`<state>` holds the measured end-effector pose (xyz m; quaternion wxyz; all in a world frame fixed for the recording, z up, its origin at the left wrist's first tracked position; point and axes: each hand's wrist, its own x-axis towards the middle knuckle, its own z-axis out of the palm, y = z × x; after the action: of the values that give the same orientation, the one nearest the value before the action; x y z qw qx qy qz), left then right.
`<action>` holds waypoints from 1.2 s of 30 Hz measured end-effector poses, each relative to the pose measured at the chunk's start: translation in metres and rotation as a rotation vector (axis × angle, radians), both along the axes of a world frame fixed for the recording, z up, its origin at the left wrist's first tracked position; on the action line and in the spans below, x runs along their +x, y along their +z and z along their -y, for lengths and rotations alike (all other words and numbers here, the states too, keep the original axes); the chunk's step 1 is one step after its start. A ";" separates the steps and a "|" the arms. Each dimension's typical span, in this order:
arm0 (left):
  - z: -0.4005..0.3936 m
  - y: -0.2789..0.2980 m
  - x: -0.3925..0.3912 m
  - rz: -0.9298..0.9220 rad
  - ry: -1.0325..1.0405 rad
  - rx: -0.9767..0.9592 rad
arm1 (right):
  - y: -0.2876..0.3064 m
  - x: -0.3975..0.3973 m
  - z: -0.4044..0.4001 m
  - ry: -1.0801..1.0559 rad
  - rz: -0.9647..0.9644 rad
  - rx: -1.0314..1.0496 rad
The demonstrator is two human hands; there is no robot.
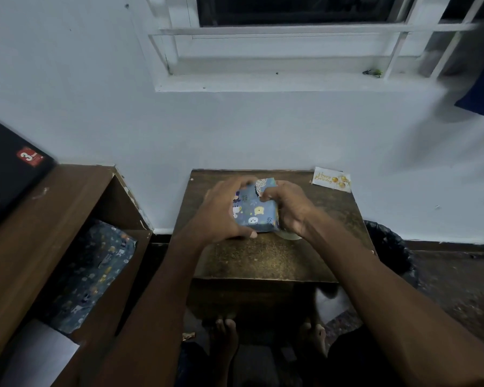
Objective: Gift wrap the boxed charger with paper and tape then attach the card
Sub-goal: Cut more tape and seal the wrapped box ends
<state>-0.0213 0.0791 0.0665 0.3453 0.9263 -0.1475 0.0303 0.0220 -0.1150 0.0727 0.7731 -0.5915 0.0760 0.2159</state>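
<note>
Far out to the left of the left hand, a dark box with a red sticker (9,166) lies on top of a brown wooden shelf unit (53,219), and in the open compartment below it lies a sheet of blue patterned wrapping paper (92,272). The left hand (221,212) has its fingers curled over the far left edge of the wrapped box (256,210) and its thumb pressed at the near bottom corner, gripping it. The wrapped box sits between the two hands, covered in blue paper with small animal figures, above the far half of the small dark wooden table (263,258); whether it touches the tabletop cannot be told. The right hand (289,209) grips the box's right side, its fingertips pinching a paper flap at the far top edge. Just below the right hand's wrist, a clear roll of tape (291,235) peeks out on the table. Beyond the right hand, at the table's far right corner, lies a white Happy Birthday card (331,179) with gold balloons. Further right, on the floor beside the table, a black bag (389,247) shows.
</note>
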 end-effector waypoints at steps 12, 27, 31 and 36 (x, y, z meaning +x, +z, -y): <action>-0.010 -0.001 0.005 0.265 0.120 0.200 | -0.015 0.017 0.002 0.004 0.007 0.195; 0.000 -0.007 0.008 -0.197 0.674 0.046 | -0.010 -0.015 -0.019 0.356 0.350 -0.456; -0.009 -0.010 0.012 -0.366 0.619 -0.027 | -0.025 -0.001 -0.028 0.119 0.166 -0.351; -0.018 -0.003 0.006 -0.123 0.662 0.269 | -0.026 0.014 -0.019 0.089 0.075 -0.244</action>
<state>-0.0151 0.0972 0.0633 0.2001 0.9611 0.1790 0.0649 0.0357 -0.0956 0.0470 0.6874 -0.6916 0.0465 0.2167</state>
